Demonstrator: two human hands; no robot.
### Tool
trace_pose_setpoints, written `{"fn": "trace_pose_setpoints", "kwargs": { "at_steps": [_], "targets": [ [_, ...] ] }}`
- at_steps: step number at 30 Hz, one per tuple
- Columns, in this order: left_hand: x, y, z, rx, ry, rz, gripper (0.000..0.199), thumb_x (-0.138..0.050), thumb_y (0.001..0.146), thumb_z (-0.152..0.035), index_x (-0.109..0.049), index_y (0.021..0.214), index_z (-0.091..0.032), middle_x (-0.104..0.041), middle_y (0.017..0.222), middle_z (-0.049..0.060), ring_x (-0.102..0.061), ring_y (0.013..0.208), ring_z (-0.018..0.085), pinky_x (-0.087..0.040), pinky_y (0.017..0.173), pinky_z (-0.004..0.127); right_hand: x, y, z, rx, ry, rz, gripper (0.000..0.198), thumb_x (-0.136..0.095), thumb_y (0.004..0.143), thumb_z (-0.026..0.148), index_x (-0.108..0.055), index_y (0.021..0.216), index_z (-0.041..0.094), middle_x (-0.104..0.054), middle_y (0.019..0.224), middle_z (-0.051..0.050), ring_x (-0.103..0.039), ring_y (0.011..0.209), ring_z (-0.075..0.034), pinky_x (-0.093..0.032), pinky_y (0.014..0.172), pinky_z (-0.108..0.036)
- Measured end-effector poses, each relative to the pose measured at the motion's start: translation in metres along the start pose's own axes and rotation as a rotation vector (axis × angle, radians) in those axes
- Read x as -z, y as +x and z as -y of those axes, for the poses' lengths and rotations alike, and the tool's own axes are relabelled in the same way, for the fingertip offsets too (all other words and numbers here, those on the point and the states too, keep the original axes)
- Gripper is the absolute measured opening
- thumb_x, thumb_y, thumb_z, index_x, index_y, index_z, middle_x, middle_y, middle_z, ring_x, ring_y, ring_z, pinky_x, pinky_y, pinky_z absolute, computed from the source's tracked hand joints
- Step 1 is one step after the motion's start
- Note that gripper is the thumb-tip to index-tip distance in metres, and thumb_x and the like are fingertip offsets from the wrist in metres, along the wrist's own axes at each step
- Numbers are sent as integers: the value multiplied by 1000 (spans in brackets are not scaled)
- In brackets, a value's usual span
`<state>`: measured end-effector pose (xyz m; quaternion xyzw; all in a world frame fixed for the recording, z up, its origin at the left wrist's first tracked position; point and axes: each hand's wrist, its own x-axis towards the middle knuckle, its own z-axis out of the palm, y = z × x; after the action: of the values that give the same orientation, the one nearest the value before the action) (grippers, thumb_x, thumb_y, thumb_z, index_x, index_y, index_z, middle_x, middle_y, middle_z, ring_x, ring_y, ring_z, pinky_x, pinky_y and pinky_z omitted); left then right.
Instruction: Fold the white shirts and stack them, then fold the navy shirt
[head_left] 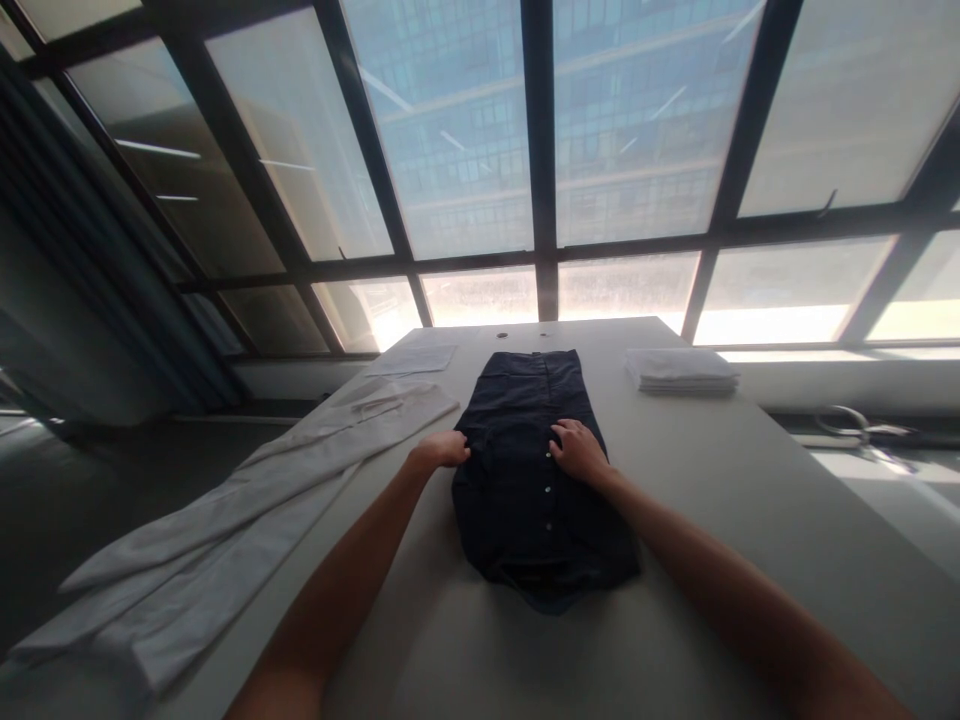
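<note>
A dark navy button-up shirt lies lengthwise on the white table, its sides folded in to make a long narrow shape. Several pale buttons run down its middle, and what looks like the collar end faces me. My left hand is closed on the shirt's left edge, thumb and fingers pinching the cloth. On the right half, beside the button line, my right hand rests on the fabric with its fingers apart and slightly bent.
Long white garments spread along the left side and hang over the table's edge. A flat white cloth or sheet lies at the far left. A neat white stack sits at the far right. Windows rise behind; a curtain hangs left.
</note>
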<state>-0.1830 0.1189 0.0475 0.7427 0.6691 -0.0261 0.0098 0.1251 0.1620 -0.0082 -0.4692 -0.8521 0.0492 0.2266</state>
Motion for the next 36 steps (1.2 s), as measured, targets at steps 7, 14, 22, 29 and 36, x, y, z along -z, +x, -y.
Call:
{"fn": "trace_pose_setpoints", "kwargs": {
  "at_steps": [7, 14, 22, 29, 36],
  "targets": [
    [12, -1, -18, -71, -25, -56, 47, -46, 96, -32, -57, 140, -20, -60, 137, 12, -55, 128, 25, -38, 111, 35, 8, -2, 14, -111, -94, 56, 28, -50, 95, 24, -68, 114, 14, -64, 117, -18, -60, 111, -30, -43, 95, -38],
    [-44, 2, -60, -164, -147, -92, 52, -39, 103, -42, -44, 152, -25, -35, 161, 9, -24, 151, 30, -21, 120, 54, 29, 2, -10, -258, 83, -46, 59, -47, 89, 16, -45, 148, 14, -68, 125, -16, -67, 109, -28, -47, 90, -34],
    [-52, 1, -59, -139, -180, -154, 51, -41, 103, -45, -47, 150, -28, -36, 161, 7, -24, 151, 30, -20, 120, 56, 69, -20, -115, -436, 129, -92, 59, -54, 84, 16, -53, 143, 12, -74, 109, -16, -70, 95, -27, -49, 81, -32],
    [-54, 4, -59, -126, -176, -146, 52, -40, 103, -45, -46, 151, -28, -35, 161, 6, -22, 152, 31, -19, 120, 56, 82, -42, -151, -506, 42, -30, 42, -60, 82, 14, -70, 122, 6, -71, 113, -28, -68, 105, -36, -49, 86, -41],
    [-55, 5, -57, -130, -152, -150, 52, -38, 103, -45, -45, 152, -28, -34, 162, 6, -21, 152, 31, -19, 121, 55, 55, -29, -103, -69, 89, -26, 39, -50, 96, 26, -66, 130, 14, -64, 136, -13, -55, 129, -24, -37, 113, -34]
  ]
}}
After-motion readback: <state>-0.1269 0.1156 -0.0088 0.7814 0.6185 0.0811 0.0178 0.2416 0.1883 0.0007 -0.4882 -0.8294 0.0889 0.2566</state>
